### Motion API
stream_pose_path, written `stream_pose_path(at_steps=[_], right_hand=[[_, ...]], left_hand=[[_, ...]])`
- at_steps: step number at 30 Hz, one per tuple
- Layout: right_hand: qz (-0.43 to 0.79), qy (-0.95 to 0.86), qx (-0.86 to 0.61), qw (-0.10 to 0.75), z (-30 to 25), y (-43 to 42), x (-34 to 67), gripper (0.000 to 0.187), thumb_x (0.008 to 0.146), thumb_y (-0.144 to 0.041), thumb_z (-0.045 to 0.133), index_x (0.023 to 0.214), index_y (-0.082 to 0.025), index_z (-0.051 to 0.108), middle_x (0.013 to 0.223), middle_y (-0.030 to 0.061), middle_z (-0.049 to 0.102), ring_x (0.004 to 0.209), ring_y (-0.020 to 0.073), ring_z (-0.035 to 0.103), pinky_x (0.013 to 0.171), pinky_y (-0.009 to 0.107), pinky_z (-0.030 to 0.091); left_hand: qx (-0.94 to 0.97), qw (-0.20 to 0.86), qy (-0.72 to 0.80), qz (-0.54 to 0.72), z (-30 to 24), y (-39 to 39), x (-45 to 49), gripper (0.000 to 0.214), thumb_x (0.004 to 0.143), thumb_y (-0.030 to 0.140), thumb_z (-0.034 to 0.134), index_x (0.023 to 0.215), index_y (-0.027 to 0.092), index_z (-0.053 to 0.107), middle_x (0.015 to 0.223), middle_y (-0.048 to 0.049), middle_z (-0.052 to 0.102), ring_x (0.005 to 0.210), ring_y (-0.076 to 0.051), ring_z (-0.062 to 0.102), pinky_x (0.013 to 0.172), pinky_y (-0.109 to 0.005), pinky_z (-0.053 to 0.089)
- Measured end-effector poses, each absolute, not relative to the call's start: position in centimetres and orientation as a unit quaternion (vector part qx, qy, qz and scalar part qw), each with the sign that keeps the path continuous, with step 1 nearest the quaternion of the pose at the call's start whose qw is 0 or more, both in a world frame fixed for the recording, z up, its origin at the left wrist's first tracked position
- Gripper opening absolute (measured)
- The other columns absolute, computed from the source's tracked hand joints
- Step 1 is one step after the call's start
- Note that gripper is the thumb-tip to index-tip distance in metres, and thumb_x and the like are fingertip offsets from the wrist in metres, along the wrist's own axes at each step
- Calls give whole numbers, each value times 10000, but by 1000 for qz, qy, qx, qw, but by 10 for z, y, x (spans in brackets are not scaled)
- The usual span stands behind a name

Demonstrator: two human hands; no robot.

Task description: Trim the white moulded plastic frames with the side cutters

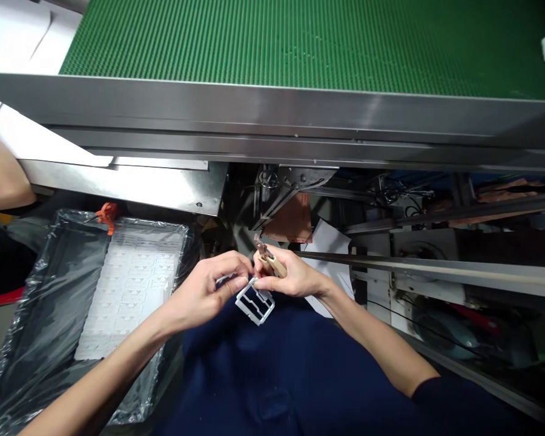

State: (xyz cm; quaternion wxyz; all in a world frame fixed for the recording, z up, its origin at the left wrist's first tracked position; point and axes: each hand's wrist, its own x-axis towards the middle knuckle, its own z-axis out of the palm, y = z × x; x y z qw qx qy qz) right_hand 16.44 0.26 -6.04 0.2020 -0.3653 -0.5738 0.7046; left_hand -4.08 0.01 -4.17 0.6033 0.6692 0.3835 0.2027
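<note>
Pinching the white frame (257, 303) narrowly in the left hand (213, 287), near centre, above dark-blue clothing (263, 369); gripping tan-handled pliers (262, 249) in the right hand (288, 274). Could drop the frame through a loose pinch, or scratch it by tilting the pliers nearer.

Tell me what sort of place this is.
Most likely a factory production line: a ribbed green belt, seemingly a conveyor, crosses the top; a plastic-lined tray holds rows of white parts; machinery stands at right.
</note>
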Motion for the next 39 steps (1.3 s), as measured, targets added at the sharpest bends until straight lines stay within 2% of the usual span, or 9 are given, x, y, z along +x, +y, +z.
stream_pose_path(at_steps=[4,7,9,13,16,19,26,33,39], right_hand=[[731,-529,-360,237,-74,0,158,292,713,-306,681,813,-180,436,758,-30,490,649,81,463,629,220,403],[721,-535,-377,227,-76,-3,158,300,731,-355,664,843,-176,450,768,-25,505,660,87,478,634,224,409],[676,-584,-411,181,-68,-1,165,285,756,-377,633,884,-172,480,804,-12,533,690,98,495,648,229,407],[475,-739,-477,28,-33,7,189,207,781,-333,585,910,-180,532,842,6,577,735,125,508,679,251,367],[368,-796,-473,-85,-6,11,202,152,799,-331,536,854,-190,543,810,11,579,709,138,513,628,251,328],[315,-820,-455,-147,8,10,204,176,798,-366,521,849,-198,540,801,21,580,685,152,522,562,252,280],[234,-862,-404,-195,15,8,199,132,775,-326,505,802,-197,514,736,25,566,621,163,514,498,276,206],[202,-877,-370,-231,30,15,193,110,688,-213,504,791,-178,520,724,50,570,629,186,533,510,277,215],[181,-885,-349,-251,43,22,180,56,664,-181,526,694,-153,565,589,69,536,546,175,512,515,286,227]], left_hand=[[641,627,380,225,-48,-2,-42,180,883,286,489,785,173,589,908,-61,611,835,-191,568,771,-279,421],[622,647,389,207,-51,-2,-44,197,883,303,489,787,167,594,860,-58,615,802,-191,565,752,-285,423],[619,646,400,198,-52,-2,-45,198,879,307,494,782,165,591,853,-58,614,789,-190,556,737,-286,418],[626,637,408,189,-51,-1,-44,201,876,310,489,763,167,575,833,-52,615,763,-186,543,707,-287,403],[637,630,409,176,-50,0,-40,209,875,316,480,755,167,562,811,-46,611,754,-186,541,689,-285,396],[645,624,410,161,-49,1,-36,208,872,312,476,744,165,549,781,-33,601,723,-177,534,662,-279,390],[650,625,403,157,-50,1,-30,205,879,308,467,762,163,555,773,-22,595,723,-174,537,657,-279,392],[661,621,394,149,-48,0,-26,191,881,277,461,777,160,571,763,-13,588,710,-166,531,633,-268,376],[674,611,391,140,-47,2,-22,165,861,236,474,733,164,550,719,0,570,675,-156,515,608,-262,367]])
